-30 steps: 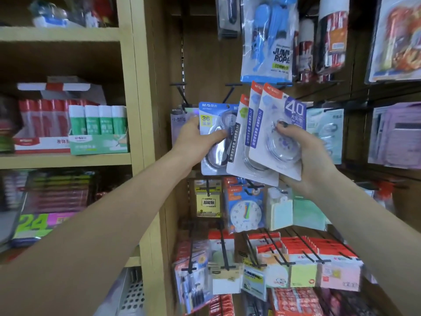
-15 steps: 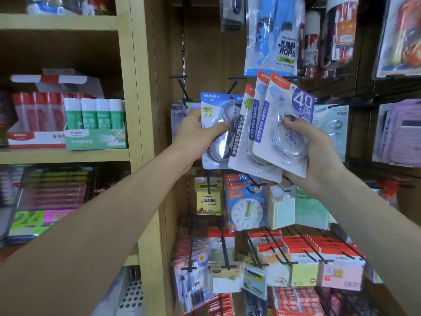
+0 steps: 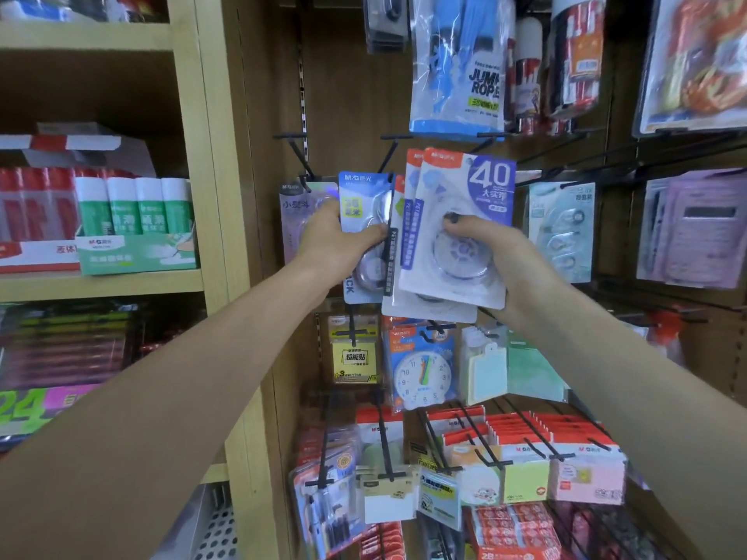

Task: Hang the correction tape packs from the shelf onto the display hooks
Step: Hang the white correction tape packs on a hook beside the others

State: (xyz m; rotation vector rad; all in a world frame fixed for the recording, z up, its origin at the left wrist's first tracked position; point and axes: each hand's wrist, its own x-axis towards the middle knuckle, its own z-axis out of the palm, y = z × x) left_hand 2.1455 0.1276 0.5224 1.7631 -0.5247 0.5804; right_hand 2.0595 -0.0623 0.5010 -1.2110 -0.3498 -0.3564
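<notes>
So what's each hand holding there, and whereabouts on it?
The right hand grips a fan of white correction tape packs near the bottom. The left hand pinches the blue pack at mid-height.

Left hand (image 3: 337, 240) grips a blue correction tape pack (image 3: 361, 204) up at a black display hook (image 3: 388, 153). Right hand (image 3: 491, 252) holds a fanned stack of packs (image 3: 456, 220), the front one marked "40". Surrounding stock: jump rope pack (image 3: 456, 66) above, clock card (image 3: 422, 369) below, glue sticks (image 3: 133, 206) on the left shelf (image 3: 101, 280).

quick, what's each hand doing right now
Left hand: grips the blue correction tape pack.
Right hand: holds the stack of 40 packs.
</notes>
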